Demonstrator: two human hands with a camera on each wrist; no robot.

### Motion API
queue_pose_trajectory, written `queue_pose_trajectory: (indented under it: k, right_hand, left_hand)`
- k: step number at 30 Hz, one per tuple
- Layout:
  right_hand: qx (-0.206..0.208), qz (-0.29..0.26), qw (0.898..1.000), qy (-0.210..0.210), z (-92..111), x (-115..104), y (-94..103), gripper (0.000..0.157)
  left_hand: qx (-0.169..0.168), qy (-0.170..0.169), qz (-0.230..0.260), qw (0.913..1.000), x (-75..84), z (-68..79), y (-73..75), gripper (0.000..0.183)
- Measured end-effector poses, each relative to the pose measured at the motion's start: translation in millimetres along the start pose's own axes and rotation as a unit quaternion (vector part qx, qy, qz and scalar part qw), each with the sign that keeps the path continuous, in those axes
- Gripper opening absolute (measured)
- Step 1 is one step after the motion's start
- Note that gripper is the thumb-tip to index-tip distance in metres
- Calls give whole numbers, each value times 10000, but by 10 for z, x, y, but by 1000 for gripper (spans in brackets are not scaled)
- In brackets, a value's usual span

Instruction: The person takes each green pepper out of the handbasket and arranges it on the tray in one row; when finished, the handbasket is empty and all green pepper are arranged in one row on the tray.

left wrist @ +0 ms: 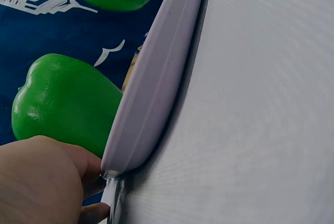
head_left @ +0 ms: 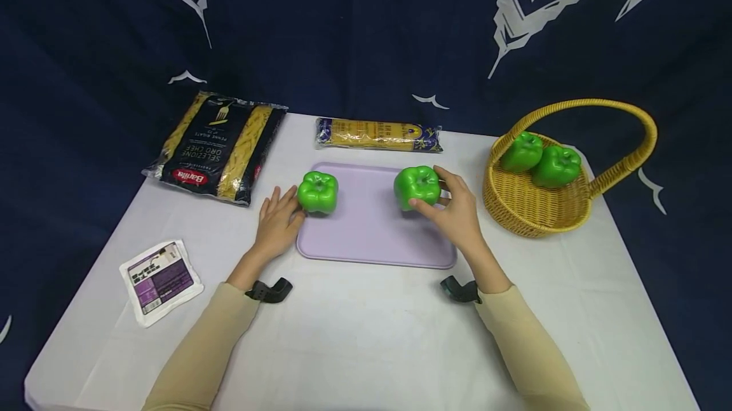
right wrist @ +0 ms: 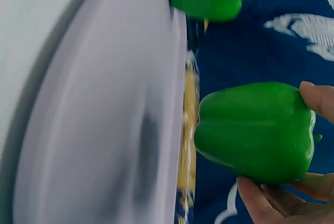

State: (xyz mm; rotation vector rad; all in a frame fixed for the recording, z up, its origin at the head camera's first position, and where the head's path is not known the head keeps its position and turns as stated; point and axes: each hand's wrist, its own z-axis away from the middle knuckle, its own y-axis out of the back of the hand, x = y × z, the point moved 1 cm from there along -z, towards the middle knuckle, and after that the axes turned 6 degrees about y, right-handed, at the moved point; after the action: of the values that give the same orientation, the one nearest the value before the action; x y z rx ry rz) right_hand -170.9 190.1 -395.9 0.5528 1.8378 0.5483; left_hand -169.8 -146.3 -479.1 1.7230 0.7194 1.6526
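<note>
My right hand [head_left: 459, 211] holds a green bell pepper [head_left: 417, 187] between thumb and fingers over the right part of a lilac tray [head_left: 366, 239]. The right wrist view shows this pepper [right wrist: 255, 130] raised clear of the tray, its stem turned towards the hand. A second green bell pepper [head_left: 318, 192] sits on the tray's left end. Beside it my left hand [head_left: 277, 225] lies with fingers extended at the tray's left edge. In the left wrist view its fingers are close to the tray rim [left wrist: 141, 114] and that pepper [left wrist: 65, 104]; contact is hard to tell.
At the right stands a yellow wicker basket [head_left: 517, 213] with a tall handle, holding two green bell peppers [head_left: 556, 166]. A noodle pack [head_left: 379, 135] lies behind the tray. Leftward are a penne bag [head_left: 214, 144] and a white-and-purple packet [head_left: 161, 282].
</note>
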Motion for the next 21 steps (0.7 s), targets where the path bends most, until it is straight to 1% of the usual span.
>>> queue_pose_trajectory:
  k: [5, 11, 16, 21]
  right_hand:
    - [-206, -8, 9998, 63, -38, -145, -260, 80]
    - [-439, -88, 9990, -10, -79, -262, -522, 80]
    - [-480, -92, 9988, -5, -116, -317, -673, 80]
    - [-543, -67, 9985, 14, -125, -349, -774, 81]
  left_hand:
    - [11, -4, -4, 10000, -2, -3, 1, 46]
    - [22, -4, -24, 10000, -5, -5, -6, 46]
    - [50, -9, 0, 10000, -9, -2, -9, 47]
    - [41, -4, -6, 10000, -8, -1, -6, 46]
